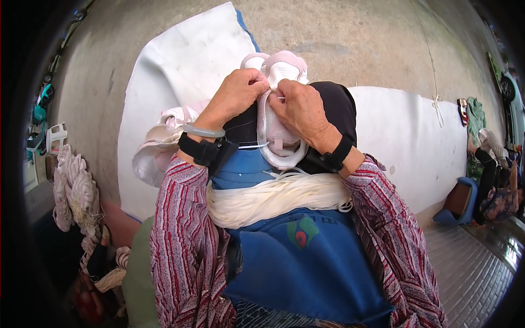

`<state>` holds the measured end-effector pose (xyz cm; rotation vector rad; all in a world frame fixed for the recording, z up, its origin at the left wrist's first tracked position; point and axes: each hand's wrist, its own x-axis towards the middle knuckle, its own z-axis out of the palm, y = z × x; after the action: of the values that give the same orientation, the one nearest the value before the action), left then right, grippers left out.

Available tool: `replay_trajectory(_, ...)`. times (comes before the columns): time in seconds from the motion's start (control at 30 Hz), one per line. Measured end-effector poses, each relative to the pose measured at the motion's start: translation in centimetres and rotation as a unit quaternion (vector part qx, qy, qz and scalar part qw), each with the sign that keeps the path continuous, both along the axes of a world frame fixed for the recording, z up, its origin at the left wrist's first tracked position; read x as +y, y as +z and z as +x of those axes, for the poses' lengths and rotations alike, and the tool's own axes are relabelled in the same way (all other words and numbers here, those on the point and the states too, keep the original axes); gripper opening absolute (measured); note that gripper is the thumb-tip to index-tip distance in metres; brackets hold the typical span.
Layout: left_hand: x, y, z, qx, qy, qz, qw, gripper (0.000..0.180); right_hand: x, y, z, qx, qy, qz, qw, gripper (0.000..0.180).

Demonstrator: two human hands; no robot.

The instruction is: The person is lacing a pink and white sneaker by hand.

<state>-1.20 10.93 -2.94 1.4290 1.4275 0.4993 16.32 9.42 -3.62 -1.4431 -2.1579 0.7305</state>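
A white and pink sneaker [276, 134] rests across my lap, its heel end toward me. Over its middle, my left hand [234, 94] and my right hand [302, 108] meet with fingertips pinched, almost touching. A short bit of white shoelace [281, 98] shows at the right fingers; most of it is hidden by the hands. Just beyond them, pink-edged white shoe parts [285, 66] stick up over my knees. A thick bundle of white laces [273, 199] lies across my blue apron [306, 268], close to my waist.
More pink and white shoes [161, 139] sit beside my left forearm. White sheets [180, 54] cover the ground ahead and to the right. A cluster of pale shoes [76, 188] is at far left, near a white stool [56, 136]. Another person [495, 186] sits at far right by a blue chair [458, 202].
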Motion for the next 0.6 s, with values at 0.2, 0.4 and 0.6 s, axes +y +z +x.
replay_trajectory(0.2,-0.4,-0.4,0.6,0.024,0.104,0.094,0.99,0.013,0.5,0.0,-0.5,-0.005,0.007,0.005,1.0,0.021)
replay_trajectory(0.4,-2.8,0.3,0.9,0.135,0.025,0.31,0.941,0.023,0.5,-0.7,-0.5,0.014,0.027,0.034,0.999,0.02)
replay_trajectory(0.6,-3.0,2.1,0.6,0.141,-0.019,0.176,0.974,0.042,0.6,-0.5,-0.7,-0.016,0.028,0.028,0.999,0.022)
